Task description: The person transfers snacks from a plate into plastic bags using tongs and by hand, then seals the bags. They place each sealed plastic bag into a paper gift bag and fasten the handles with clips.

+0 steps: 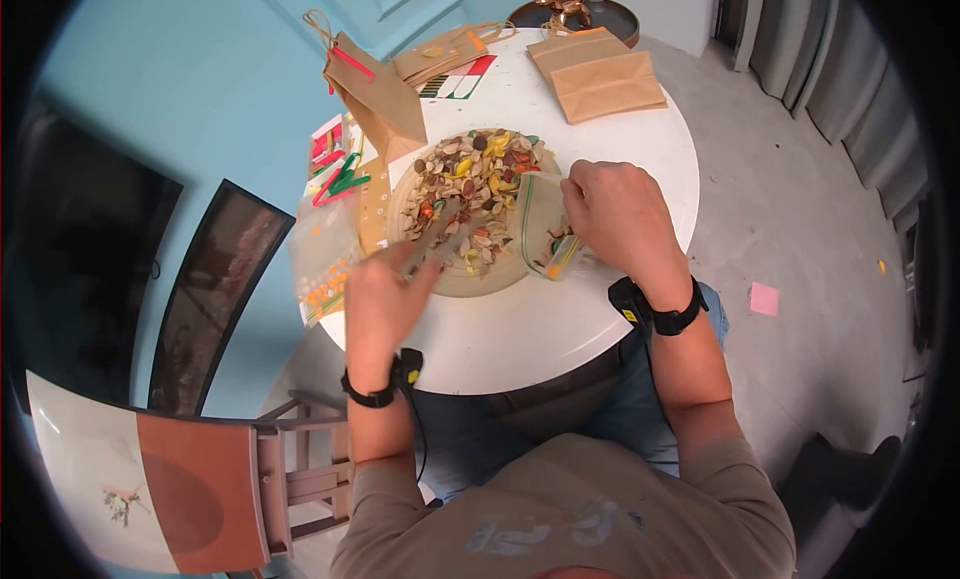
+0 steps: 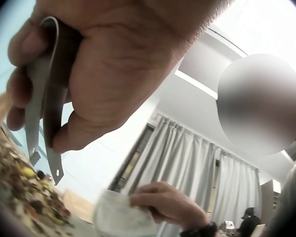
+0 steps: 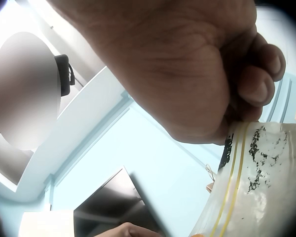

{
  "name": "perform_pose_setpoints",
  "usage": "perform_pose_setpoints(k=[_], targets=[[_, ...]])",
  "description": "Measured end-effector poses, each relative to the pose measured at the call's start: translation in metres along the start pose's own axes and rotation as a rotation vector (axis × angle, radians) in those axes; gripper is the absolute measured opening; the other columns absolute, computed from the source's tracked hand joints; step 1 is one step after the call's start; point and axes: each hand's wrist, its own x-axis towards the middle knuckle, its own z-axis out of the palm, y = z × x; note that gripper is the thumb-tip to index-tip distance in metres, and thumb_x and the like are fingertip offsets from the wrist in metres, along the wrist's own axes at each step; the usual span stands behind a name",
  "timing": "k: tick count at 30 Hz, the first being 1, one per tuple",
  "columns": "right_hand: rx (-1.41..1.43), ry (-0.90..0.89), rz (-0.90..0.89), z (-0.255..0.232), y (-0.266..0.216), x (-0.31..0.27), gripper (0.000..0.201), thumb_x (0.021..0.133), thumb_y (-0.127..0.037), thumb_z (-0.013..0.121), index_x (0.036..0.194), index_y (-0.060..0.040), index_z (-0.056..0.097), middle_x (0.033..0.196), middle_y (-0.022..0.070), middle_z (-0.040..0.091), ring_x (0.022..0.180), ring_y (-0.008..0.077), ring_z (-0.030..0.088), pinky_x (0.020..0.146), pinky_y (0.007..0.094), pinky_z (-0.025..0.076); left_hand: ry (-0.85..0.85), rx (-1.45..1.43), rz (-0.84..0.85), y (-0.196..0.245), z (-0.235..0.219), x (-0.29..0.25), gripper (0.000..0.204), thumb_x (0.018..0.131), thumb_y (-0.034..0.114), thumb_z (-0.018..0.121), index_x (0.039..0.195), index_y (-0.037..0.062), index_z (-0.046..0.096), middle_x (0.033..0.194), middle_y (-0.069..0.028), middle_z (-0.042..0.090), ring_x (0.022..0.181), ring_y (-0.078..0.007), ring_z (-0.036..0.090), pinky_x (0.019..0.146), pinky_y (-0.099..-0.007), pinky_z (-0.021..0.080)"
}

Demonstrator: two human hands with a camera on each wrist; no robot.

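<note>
My left hand (image 1: 383, 297) grips a pair of metal tongs (image 2: 53, 106); in the left wrist view their serrated tips stand apart, with nothing between them. From the head, the tongs reach over a heap of dried potpourri (image 1: 470, 184) with pale petals, brown pods and yellow and orange bits. The heap lies on a round beige tray (image 1: 478, 285). On the tray's right side, my right hand (image 1: 630, 219) pinches a clear zip bag (image 1: 543, 211) by its edge. The bag's mouth faces the heap, and a few dried pieces show low in it.
At the back left of the round white table (image 1: 480, 349) stand brown paper bags (image 1: 380, 104). Another paper bag (image 1: 605, 84) lies at the back right. Red and green strips (image 1: 342, 177) and a bag of orange pieces (image 1: 325, 279) lie along the left edge.
</note>
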Motion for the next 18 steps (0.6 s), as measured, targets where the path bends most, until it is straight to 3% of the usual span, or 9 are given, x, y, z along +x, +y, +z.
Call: perform_pose_setpoints(k=[5,8,10,12,18], targets=[[-0.003,0.005,0.003,-0.003,0.000,-0.002,0.026,0.101,-0.015,0.068,0.084,0.0039,0.074,0.077,0.0273,0.072,0.076,0.0462,0.073,0.077,0.0542,0.059,0.017,0.069,-0.279,-0.066,-0.008,0.033,0.038,0.095,0.031,0.083,0.103,-0.0051,0.086,0.077,-0.0286,0.075,0.073,-0.0405,0.078,0.072,-0.0450,0.061],[0.002,0.012,0.001,-0.003,0.001,-0.002,0.026,0.101,-0.014,0.068,0.084,0.0038,0.075,0.078,0.0273,0.072,0.076,0.0461,0.073,0.077,0.0541,0.059,-0.012,0.005,-0.287,-0.097,0.012,0.043,0.039,0.094,0.032,0.085,0.102,-0.0058,0.086,0.076,-0.0270,0.076,0.069,-0.0366,0.077,0.070,-0.0446,0.060],[0.003,0.018,-0.006,-0.002,0.001,-0.001,0.025,0.101,-0.014,0.069,0.084,0.0041,0.074,0.077,0.0271,0.071,0.075,0.0459,0.073,0.077,0.0539,0.059,-0.027,-0.042,-0.288,-0.100,0.016,0.044,0.039,0.093,0.032,0.086,0.102,-0.0062,0.085,0.075,-0.0255,0.076,0.066,-0.0339,0.076,0.069,-0.0440,0.059],[-0.001,0.012,-0.003,-0.002,0.001,0.000,0.025,0.101,-0.014,0.069,0.084,0.0042,0.074,0.076,0.0270,0.071,0.075,0.0458,0.073,0.076,0.0538,0.059,-0.155,-0.130,-0.320,-0.097,0.021,0.045,0.039,0.093,0.032,0.086,0.100,-0.0065,0.085,0.070,-0.0190,0.074,0.061,-0.0264,0.069,0.065,-0.0415,0.056],[-0.007,0.009,-0.015,0.002,-0.001,0.001,0.026,0.101,-0.013,0.069,0.083,0.0044,0.073,0.075,0.0271,0.070,0.074,0.0459,0.073,0.075,0.0536,0.059,-0.246,-0.225,-0.265,-0.062,0.019,0.046,0.039,0.093,0.032,0.086,0.101,-0.0059,0.084,0.064,-0.0125,0.066,0.060,-0.0205,0.062,0.062,-0.0388,0.052]])
